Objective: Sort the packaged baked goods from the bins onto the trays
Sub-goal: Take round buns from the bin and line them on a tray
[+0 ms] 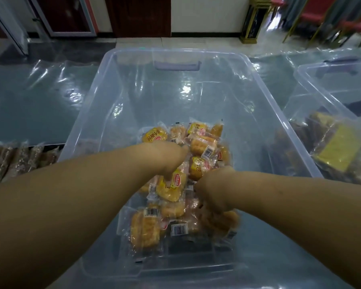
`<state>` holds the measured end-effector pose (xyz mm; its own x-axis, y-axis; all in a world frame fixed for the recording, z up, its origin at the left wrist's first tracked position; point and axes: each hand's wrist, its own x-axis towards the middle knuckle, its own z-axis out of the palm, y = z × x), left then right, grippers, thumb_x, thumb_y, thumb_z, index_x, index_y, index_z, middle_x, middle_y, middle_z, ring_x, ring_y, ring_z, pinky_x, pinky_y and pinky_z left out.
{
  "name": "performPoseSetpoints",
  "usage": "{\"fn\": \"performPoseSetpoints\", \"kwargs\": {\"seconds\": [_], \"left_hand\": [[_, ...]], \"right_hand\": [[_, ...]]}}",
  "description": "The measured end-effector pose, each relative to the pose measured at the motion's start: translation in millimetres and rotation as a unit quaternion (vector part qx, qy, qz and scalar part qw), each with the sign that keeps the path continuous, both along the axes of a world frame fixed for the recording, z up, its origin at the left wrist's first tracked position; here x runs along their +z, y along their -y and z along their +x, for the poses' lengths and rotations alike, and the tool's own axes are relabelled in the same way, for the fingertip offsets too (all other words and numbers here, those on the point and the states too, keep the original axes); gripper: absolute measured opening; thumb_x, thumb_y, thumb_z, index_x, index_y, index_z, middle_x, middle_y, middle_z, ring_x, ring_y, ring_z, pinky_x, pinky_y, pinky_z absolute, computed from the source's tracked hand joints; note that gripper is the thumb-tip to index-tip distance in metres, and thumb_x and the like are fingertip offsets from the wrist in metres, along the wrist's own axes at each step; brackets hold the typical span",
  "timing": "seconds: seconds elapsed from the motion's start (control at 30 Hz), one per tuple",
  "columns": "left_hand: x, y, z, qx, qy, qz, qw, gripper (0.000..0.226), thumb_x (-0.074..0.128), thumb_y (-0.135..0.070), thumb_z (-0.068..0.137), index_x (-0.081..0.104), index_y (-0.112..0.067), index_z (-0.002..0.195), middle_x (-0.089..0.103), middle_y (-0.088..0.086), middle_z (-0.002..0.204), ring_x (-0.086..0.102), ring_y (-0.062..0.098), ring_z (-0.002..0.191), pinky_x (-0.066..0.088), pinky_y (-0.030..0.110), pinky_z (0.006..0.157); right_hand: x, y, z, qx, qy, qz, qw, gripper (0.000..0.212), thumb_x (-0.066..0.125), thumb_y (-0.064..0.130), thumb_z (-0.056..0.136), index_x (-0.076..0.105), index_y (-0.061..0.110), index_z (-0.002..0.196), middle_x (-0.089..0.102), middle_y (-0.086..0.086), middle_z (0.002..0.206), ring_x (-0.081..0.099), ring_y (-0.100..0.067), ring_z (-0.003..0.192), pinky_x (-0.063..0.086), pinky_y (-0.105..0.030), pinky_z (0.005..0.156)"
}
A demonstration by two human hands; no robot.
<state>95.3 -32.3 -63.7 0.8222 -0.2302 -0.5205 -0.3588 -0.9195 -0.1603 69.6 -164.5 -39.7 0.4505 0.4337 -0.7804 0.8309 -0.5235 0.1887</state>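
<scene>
A large clear plastic bin (96, 84) stands in front of me with a heap of small wrapped yellow buns (198, 142) in its near half. Both my arms reach down into it. My left hand (167, 157) has its fingers curled down round a yellow-labelled bun packet (171, 186) on top of the heap. My right hand (212, 192) is curled round a blurred golden bun packet (223, 222) just below it. A larger wrapped bun (144, 230) lies at the near left of the heap.
A second clear bin (312, 80) with dark and yellow packaged goods (340, 151) stands to the right. At the left edge, a dark tray holds rows of brown packaged goods (17, 159). Shiny clear sheeting (40, 90) covers the table. Red chairs (342, 21) stand at the far right.
</scene>
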Motion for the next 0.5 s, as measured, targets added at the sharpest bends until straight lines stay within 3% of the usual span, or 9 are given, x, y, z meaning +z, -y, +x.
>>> {"fn": "performPoseSetpoints", "kwargs": {"seconds": [0.07,0.13,0.2,0.27,0.3,0.37,0.4,0.5], "left_hand": [[4,-1,0,-0.021,-0.026,0.018,0.999,0.051,0.072,-0.026,0.078,0.052,-0.010,0.122,0.058,0.001,0.083,0.057,0.019,0.075,0.046,0.030,0.055],[5,-2,-2,-0.038,-0.062,0.042,0.996,0.030,0.070,-0.026,0.080,0.063,-0.012,0.106,0.063,0.003,0.092,0.060,0.019,0.083,0.050,0.030,0.067],[6,-3,-6,-0.042,-0.094,0.034,0.994,0.027,0.070,-0.026,0.080,0.063,-0.014,0.102,0.061,0.002,0.092,0.059,0.020,0.086,0.049,0.030,0.070],[0,-2,-11,-0.030,-0.116,-0.003,0.993,0.030,0.070,-0.025,0.080,0.060,-0.016,0.106,0.054,-0.001,0.088,0.055,0.020,0.084,0.046,0.029,0.069],[-4,0,-15,-0.025,-0.125,-0.016,0.992,0.032,0.070,-0.024,0.080,0.058,-0.016,0.109,0.051,-0.002,0.088,0.053,0.019,0.084,0.045,0.028,0.069],[-10,4,-20,-0.038,-0.134,-0.030,0.990,0.036,0.069,-0.024,0.080,0.056,-0.018,0.114,0.051,0.000,0.100,0.050,0.019,0.089,0.043,0.028,0.071],[-13,7,-21,-0.050,-0.135,-0.032,0.989,0.040,0.069,-0.024,0.080,0.054,-0.019,0.117,0.051,0.001,0.110,0.050,0.019,0.093,0.042,0.029,0.072],[-24,11,-22,-0.050,-0.145,-0.041,0.987,0.057,0.070,-0.027,0.080,0.045,-0.020,0.131,0.047,0.002,0.124,0.049,0.021,0.100,0.045,0.032,0.077]], "right_hand": [[2,1,6,-0.038,0.006,0.006,0.999,0.022,0.058,0.014,0.089,0.054,0.014,0.111,0.043,0.000,0.076,0.044,-0.019,0.067,0.041,-0.034,0.065],[8,3,12,-0.064,0.048,0.015,0.997,0.004,0.057,0.015,0.089,0.054,0.014,0.090,0.044,0.001,0.075,0.042,-0.016,0.063,0.039,-0.030,0.056],[11,7,18,-0.079,0.094,0.025,0.992,0.007,0.057,0.015,0.088,0.052,0.015,0.083,0.046,0.002,0.075,0.043,-0.015,0.063,0.034,-0.027,0.048],[12,12,23,-0.090,0.119,0.042,0.988,0.007,0.057,0.014,0.088,0.053,0.014,0.082,0.050,0.000,0.084,0.047,-0.016,0.070,0.036,-0.028,0.053],[12,13,23,-0.093,0.123,0.043,0.987,0.003,0.057,0.015,0.088,0.055,0.013,0.089,0.053,-0.003,0.096,0.050,-0.019,0.081,0.040,-0.030,0.060],[8,14,24,-0.104,0.110,0.038,0.988,0.030,0.057,0.016,0.089,0.054,0.013,0.119,0.047,-0.011,0.123,0.047,-0.027,0.107,0.044,-0.037,0.078],[5,13,24,-0.107,0.091,0.034,0.989,0.038,0.056,0.016,0.089,0.049,0.012,0.127,0.045,-0.012,0.128,0.046,-0.028,0.111,0.043,-0.036,0.083],[-1,11,23,-0.084,0.041,0.016,0.996,0.035,0.052,0.011,0.091,0.051,0.006,0.126,0.052,-0.010,0.120,0.047,-0.022,0.097,0.041,-0.031,0.079]]}}
